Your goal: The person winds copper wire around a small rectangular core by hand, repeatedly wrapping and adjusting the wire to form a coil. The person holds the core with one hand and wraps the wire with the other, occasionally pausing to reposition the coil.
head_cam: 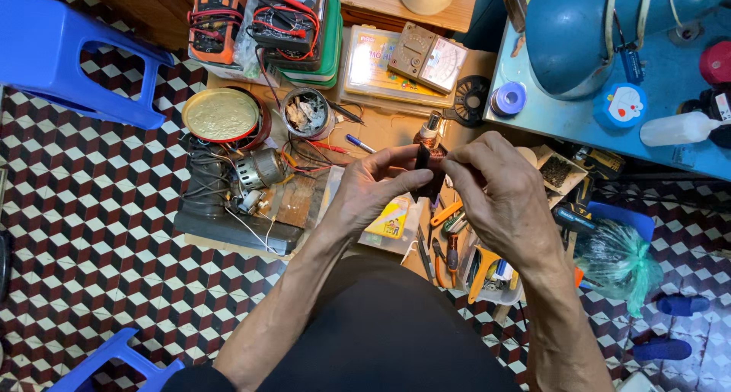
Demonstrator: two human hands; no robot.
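My left hand (373, 190) and my right hand (499, 190) meet over a low wooden work surface and together grip a small motor rotor (431, 154), dark with copper windings and a pale shaft end sticking up. The left thumb and fingers pinch its left side. The right hand's fingers wrap its right side and hide most of it. Under the hands lie a yellow packet (390, 220) and hand tools with orange handles (449, 243).
Further back on the bench are a round tin lid (221, 115), a small tin of solder scraps (306, 112), a small motor (266, 167), multimeters (217, 15) and an analog meter (428, 57). Blue stools (61, 53) stand left; a blue table (647, 125) and green bag (617, 259) right.
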